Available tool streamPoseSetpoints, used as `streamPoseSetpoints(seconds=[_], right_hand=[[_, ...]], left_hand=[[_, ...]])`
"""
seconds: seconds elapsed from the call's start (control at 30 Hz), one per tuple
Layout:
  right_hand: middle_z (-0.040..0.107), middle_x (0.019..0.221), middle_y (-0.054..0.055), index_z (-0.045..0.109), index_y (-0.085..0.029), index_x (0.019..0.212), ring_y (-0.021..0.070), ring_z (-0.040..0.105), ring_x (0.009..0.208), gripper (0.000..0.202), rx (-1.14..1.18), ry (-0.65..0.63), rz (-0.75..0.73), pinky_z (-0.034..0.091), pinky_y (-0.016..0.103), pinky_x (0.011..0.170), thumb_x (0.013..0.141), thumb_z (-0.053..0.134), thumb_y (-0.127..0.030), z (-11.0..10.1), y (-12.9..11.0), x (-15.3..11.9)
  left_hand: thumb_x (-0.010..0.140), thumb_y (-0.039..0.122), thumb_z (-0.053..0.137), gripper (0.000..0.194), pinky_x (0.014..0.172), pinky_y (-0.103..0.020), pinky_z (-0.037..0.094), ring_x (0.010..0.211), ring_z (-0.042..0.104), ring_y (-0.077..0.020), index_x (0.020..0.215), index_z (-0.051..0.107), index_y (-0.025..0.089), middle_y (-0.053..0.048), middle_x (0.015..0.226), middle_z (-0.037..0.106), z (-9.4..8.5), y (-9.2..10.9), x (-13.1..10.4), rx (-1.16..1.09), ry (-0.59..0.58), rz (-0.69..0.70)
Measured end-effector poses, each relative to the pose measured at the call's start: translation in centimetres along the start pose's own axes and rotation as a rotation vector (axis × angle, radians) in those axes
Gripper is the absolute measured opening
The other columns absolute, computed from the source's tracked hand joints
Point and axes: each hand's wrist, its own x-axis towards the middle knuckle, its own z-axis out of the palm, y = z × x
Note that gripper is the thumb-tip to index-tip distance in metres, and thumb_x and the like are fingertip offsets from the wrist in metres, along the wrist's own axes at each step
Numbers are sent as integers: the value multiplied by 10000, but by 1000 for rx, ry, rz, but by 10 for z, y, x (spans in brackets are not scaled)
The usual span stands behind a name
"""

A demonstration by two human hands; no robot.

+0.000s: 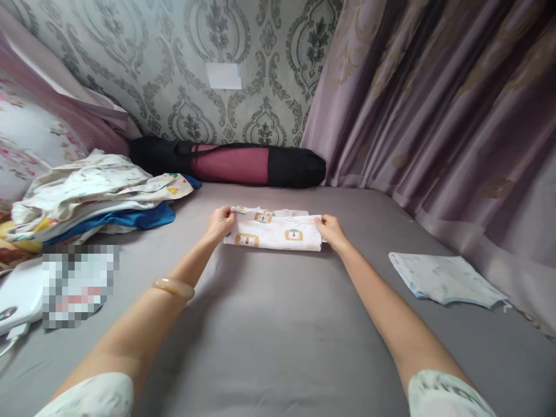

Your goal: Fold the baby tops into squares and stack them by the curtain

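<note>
While pinching opposite ends of lion-print cloth [273,230], left hand [220,222] and right hand [332,229] closed, stretching it flat on bed [278,324].

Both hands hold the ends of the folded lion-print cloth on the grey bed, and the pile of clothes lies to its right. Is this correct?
Not quite. In the head view the left hand and right hand do hold the cloth on the bed, but the pile lies to its left.
</note>
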Motion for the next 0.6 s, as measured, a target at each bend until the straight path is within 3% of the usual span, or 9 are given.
streamPoseSetpoints(seconds=[0.2,0.37,0.6], right_hand=[[693,1115,161,629,-145,1110,247,648,1034,320,-295,6,89,468,294,834,988,378,-300,12,-19,21],[676,1118,192,552,-140,1207,293,651,1066,371,-406,2,92,466,367,866,1031,297,-345,16,-30,21],[683,1094,210,513,-114,1229,300,661,1060,381,-502,18,71,460,382,874,1044,273,-345,27,-26,26]], left_hand=[[921,272,378,264,757,-329,451,911,637,-266,958,625,190,-118,924,694,16,9,17,219,63,-2],[977,289,303,314,761,-342,446,959,655,-287,1144,544,179,-165,1043,690,27,9,20,254,45,-25],[995,319,247,370,729,-358,439,934,670,-318,1204,502,151,-197,1062,686,37,1,26,349,19,24]])
